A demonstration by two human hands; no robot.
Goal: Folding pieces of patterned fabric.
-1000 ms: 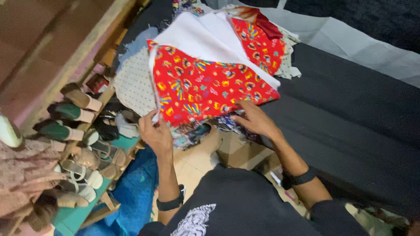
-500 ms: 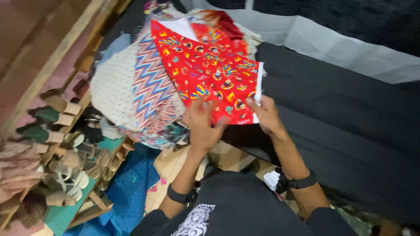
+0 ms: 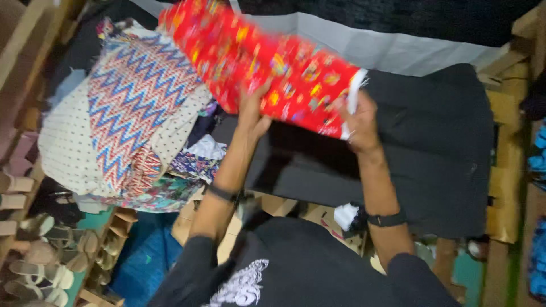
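Red printed cloth [image 3: 267, 62]: a folded piece with a multicoloured pattern, held raised over the black cloth [image 3: 432, 148] that covers the desk; it runs diagonally from upper left to lower right, with a white edge showing at its lower right end; the picture is blurred by motion, so the pattern cannot be read in detail.

Left hand [image 3: 250, 113]: positioned at the lower edge of the red printed cloth, near its middle; fingers closed around the edge from below, gripping it; a dark band sits on the wrist.

Right hand [image 3: 358, 122]: positioned at the lower right end of the red printed cloth, just beside the white edge; fingers curled up onto the fabric, gripping it; a dark band sits on the wrist as well.

Relation: the cloth lies above and ahead of both hands; the two hands are set apart along its near edge.

Surroundings: a heap of folded fabrics lies to the left, touching the upper left part of the red cloth, with a zigzag cloth [image 3: 133, 108] in red, blue and white on top and a dotted white cloth [image 3: 68, 142] beneath it; pairs of shoes [image 3: 40, 267] stand in rows at lower left; a grey sheet [image 3: 387, 48] lies behind the black cloth.
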